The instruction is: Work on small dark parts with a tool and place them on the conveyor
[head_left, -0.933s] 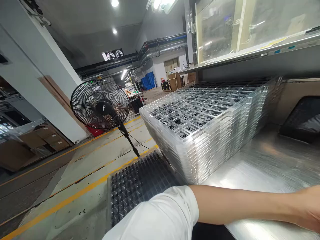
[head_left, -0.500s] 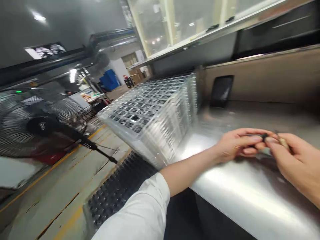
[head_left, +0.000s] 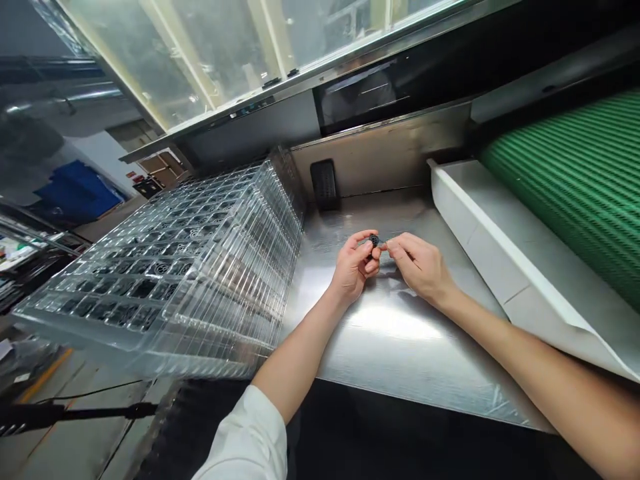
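Observation:
My left hand [head_left: 354,265] is closed, with thumb and fingers pinching a small round black part [head_left: 373,241] that has a patterned face. Close beside it, my right hand [head_left: 418,265] is closed too. Its thumb and forefinger pinch together at the part's right edge, around something thin that I cannot make out. Both hands are above the shiny metal worktop [head_left: 400,333]. To their left stands a tall stack of clear plastic trays [head_left: 235,267], whose top tray has black round parts in its pockets.
A black slotted piece [head_left: 325,185] leans at the worktop's back wall. On the right a white raised guard [head_left: 500,267] borders a green ribbed conveyor belt [head_left: 585,180]. A framed clear panel [head_left: 225,53] overhangs the back. A black pole [head_left: 100,415] is at lower left.
My view has swung right, bringing the green belt and white guard into sight, while the fans have left it. Both hands stay together at the black part.

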`<state>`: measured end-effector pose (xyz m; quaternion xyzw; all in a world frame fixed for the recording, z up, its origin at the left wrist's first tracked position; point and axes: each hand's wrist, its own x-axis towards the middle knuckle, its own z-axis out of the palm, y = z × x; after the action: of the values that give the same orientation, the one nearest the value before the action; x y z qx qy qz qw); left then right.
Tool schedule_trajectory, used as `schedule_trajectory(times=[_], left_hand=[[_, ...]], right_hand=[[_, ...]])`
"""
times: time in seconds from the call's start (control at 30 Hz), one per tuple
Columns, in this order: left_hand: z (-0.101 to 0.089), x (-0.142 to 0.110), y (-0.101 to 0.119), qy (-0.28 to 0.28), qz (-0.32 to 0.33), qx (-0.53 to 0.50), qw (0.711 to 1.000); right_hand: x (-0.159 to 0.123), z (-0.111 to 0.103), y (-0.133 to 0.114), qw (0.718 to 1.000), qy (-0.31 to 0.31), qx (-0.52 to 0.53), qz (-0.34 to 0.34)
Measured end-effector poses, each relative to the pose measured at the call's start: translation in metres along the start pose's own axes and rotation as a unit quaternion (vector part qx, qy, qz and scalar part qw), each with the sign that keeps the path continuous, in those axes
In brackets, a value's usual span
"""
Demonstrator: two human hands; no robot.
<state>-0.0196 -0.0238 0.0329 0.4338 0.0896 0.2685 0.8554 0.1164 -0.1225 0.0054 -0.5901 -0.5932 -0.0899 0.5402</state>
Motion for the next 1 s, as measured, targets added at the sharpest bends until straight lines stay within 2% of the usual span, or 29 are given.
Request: schedule_trajectory(times=[0.17,0.73,1.0], left_hand=[[0.0021,-0.0009,-0.0007,0.003,0.011,0.014,1.0],[0.0016,-0.0006,0.0004,0.0,0.026,0.001,1.0],[0.006,-0.0012,0.0034,0.029,0.02,0.021,0.999]], right_hand=[[-0.0021,0.001,-0.0014,0.999,-0.003,-0.038,0.004],[-0.0053,0.0015,-0.0014,0.997,0.002,-0.058,0.041],[-0.0041,0.001,-0.0036,0.997,-0.003,-0.058,0.057]])
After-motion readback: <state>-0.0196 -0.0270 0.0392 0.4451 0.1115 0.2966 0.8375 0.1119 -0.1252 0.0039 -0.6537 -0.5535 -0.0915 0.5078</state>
